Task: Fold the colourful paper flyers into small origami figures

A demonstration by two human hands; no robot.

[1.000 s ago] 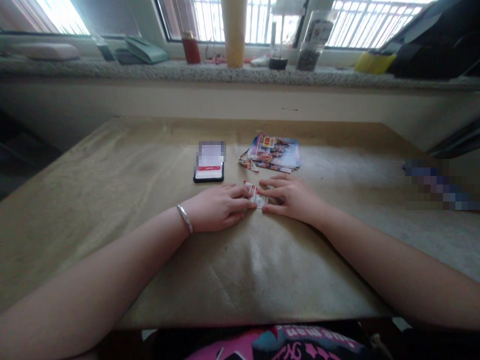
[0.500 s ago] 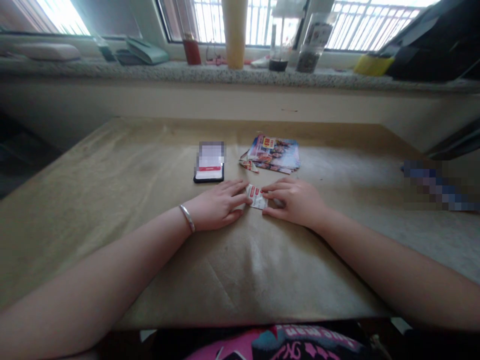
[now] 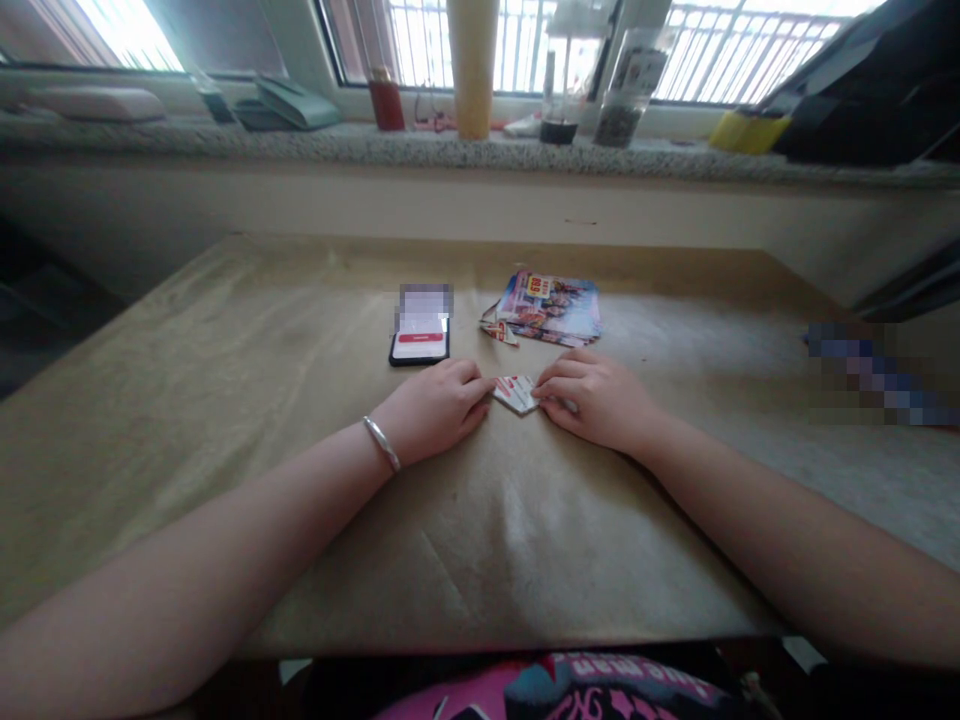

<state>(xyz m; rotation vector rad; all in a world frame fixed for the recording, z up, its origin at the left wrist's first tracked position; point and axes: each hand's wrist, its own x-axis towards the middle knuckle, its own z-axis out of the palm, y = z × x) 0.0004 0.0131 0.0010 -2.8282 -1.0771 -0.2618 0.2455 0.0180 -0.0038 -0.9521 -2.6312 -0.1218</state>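
Observation:
A small folded piece of white and red printed paper [image 3: 516, 392] lies on the brown paper-covered table [image 3: 300, 380] between my two hands. My left hand [image 3: 435, 408], with a silver bracelet at the wrist, rests on the table with its fingers curled against the paper's left edge. On the right edge, my right hand [image 3: 600, 400] pinches the paper with bent fingers. Both hands press the piece down flat.
A phone [image 3: 420, 335] lies just beyond my left hand. A stack of colourful leaflets [image 3: 551, 305] and a small folded scrap [image 3: 499, 330] sit beyond the right hand. The stone window sill [image 3: 300, 145] carries bottles, a jar and boxes.
My fingers have drawn in from stretched out to curled. The folded paper has turned and now lies flatter as a small diamond shape. The view has shifted slightly.

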